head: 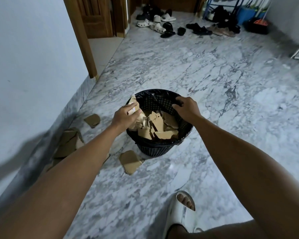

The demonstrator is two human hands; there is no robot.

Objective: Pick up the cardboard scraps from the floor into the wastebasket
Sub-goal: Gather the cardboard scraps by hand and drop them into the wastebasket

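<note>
Marble floor (pixel 214 75), hallway. Left hand (pixel 126 116) grips a cardboard scrap (pixel 134 102) at the left rim of the wastebasket (pixel 155 149); right hand (pixel 186 106) grasps the far-right rim. Basket is partly filled. Remaining scraps on floor: one near piece (pixel 130 162), a wall-side pile (pixel 68 142), one small piece (pixel 92 120).

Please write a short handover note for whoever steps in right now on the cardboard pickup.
Left hand: over the wastebasket's left rim, holding a cardboard scrap, not yet released.
Right hand: grips the wastebasket at its far right rim, steadying it.
Done: a good pile of scraps already lies inside the basket.
Left: drop the held scrap, then collect what remains on the floor: one piece in front of the basket, one small piece to its left, and a heap by the wall, partly hidden behind the left arm.
</note>
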